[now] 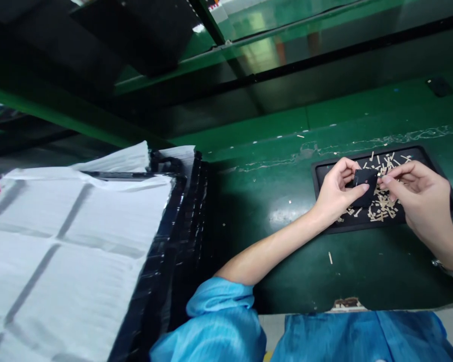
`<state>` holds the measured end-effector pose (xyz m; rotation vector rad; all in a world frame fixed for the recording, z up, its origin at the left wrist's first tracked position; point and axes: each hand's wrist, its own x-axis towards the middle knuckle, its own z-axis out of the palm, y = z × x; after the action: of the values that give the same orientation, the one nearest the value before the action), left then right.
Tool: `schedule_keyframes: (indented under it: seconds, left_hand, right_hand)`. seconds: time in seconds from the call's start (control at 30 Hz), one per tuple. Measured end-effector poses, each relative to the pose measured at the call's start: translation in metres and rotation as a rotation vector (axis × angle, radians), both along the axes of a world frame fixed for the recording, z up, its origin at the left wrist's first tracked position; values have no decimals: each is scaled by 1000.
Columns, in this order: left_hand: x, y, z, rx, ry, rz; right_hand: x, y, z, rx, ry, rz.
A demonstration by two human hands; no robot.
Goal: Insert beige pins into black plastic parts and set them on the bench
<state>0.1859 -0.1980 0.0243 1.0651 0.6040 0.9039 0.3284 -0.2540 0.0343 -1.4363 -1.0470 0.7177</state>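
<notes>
In the head view, my left hand [340,187] grips a flat black rectangular piece [365,188], thumb on its face and fingers behind. My right hand [419,193] is at the piece's right edge, thumb and forefinger pinched together. Whatever lies in that pinch is too small to make out. Both hands are above a shallow black tray [335,229] strewn with many small pale strips [381,208]. The piece hides part of the tray.
At left stands a stack of black trays [154,271] topped with white sheets [79,266]. Loose strips, one a pale strip [330,258], lie on the worn green table [272,201]. A dark flat object [440,86] lies far right. Green shelving [143,83] rises behind.
</notes>
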Motion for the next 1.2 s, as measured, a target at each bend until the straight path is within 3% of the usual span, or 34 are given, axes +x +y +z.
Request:
schedule_keyframes:
  seconds: [0.47,1.2]
  left_hand:
    - [-1,0,1,93,64,18]
    - [-1,1,0,119,82,6]
  right_hand:
    - [-1,-1,6,1,-96,-7]
    - [0,0,4,-26,-54,-2]
